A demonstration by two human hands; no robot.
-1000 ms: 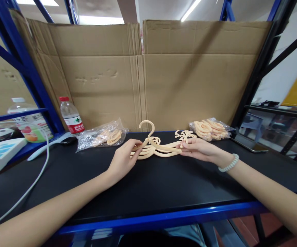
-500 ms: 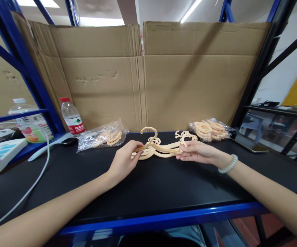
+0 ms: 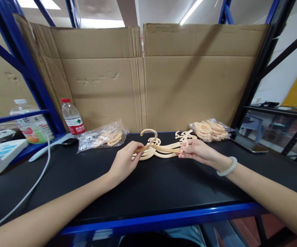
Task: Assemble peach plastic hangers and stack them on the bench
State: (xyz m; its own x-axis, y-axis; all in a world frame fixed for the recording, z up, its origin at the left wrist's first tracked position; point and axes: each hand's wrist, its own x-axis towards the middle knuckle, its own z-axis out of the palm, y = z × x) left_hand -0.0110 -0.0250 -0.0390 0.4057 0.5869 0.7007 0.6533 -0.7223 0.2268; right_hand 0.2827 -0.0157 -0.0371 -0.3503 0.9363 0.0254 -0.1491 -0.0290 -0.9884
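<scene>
My left hand [image 3: 125, 158] is closed, pinching the left arm of a beige clothes hanger [image 3: 167, 150], whose hook [image 3: 149, 131] points up. At the other end of this hanger, my right hand [image 3: 196, 151] is closed on a small beige hook piece [image 3: 185, 144]; the fingers partly hide where piece and hanger meet. More beige hangers [image 3: 161, 155] lie on the black table just behind and below the held one. Several small beige hook pieces [image 3: 179, 134] lie loosely beyond my right fingers.
A plastic bag of beige parts [image 3: 102, 139] lies at the left and another bag [image 3: 211, 129] at the right. A red-capped bottle [image 3: 73, 118], a white cable [image 3: 44, 164] and a phone-like flat object [image 3: 249, 145] are also around. Cardboard panels [image 3: 189, 82] stand behind the table.
My right hand has shifted slightly right and up at the hanger's end, and the small hook piece there has tilted. My left hand keeps its hold, almost still.
</scene>
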